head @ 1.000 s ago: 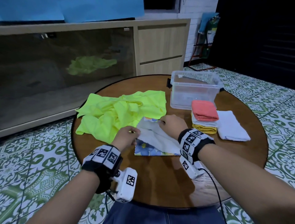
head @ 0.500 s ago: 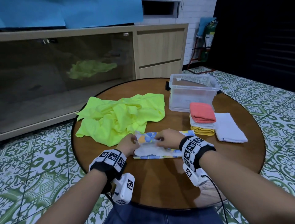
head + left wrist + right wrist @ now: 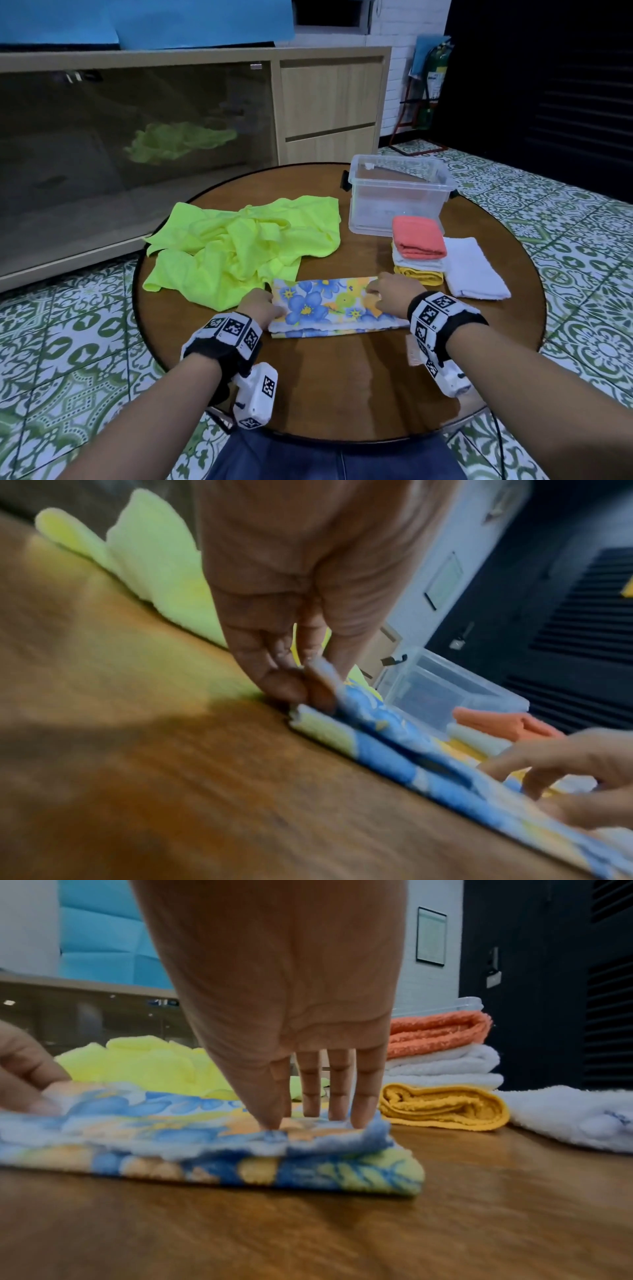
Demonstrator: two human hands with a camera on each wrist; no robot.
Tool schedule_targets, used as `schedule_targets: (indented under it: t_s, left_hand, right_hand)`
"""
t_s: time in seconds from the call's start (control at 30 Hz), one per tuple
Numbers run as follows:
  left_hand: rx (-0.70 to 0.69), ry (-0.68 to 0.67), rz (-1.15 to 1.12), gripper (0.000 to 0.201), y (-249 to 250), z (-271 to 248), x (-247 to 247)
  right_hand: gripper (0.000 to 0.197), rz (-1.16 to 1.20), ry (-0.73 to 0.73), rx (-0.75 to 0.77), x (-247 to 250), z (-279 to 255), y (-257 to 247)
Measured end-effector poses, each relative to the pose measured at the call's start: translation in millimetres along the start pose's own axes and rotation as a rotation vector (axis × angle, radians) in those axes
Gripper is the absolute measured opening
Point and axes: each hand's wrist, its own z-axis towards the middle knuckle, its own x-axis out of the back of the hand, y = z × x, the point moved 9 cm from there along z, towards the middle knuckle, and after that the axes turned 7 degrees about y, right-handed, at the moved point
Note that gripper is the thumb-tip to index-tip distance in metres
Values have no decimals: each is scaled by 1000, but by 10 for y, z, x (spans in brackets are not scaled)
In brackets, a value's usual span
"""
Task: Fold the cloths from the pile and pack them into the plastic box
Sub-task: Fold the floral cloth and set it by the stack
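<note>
left hand (image 3: 262, 306) pinches the floral towel (image 3: 329, 305) corner; right hand (image 3: 387, 291) fingers spread, pressing; probably best squaring edges before creasing

Six cloths (image 3: 334, 305), one box (image 3: 397, 198)

Dim indoor light, blurred wrist views

A flowery blue cloth (image 3: 330, 306) lies folded flat on the table, near crumpled bright yellow-green cloths (image 3: 239, 250), a folded stack (image 3: 418, 253), a folded white towel (image 3: 474, 269) and the clear plastic box (image 3: 397, 197).
</note>
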Motion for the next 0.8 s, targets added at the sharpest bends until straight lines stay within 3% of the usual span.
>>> schedule_targets:
  t_s: [0.1,0.2,0.27,0.33,0.37,0.43,0.53,0.8]
  left_hand:
    - [-27,-8,211,44,58,-38,21]
    - [8,-47,282,14,135,-50,34]
    - [-27,45,319,52,191,-37,105]
    - [-246,239,446,64,476,-98,193]
    - [-393,243,534,66,662,-178,97]
    - [-578,47,690,65,841,-282,-331]
    - [-506,-209,753,66,708,-259,-802]
    - [-394,-228,761,78,407,-89,-755]
  right_hand:
    - [41,-42,-44,10,-29,-13,0]
    - [41,-52,-54,-44,31,-21,24]
    - [38,-23,22,-38,114,-8,0]
    - [49,17,20,22,77,-15,-91]
    - [56,22,-25,58,15,-39,-169]
    - [63,-3,-95,99,-110,-70,-333]
    - [66,-22,-166,78,-294,-44,-440]
    - [75,104,-169,47,-503,-34,-238]
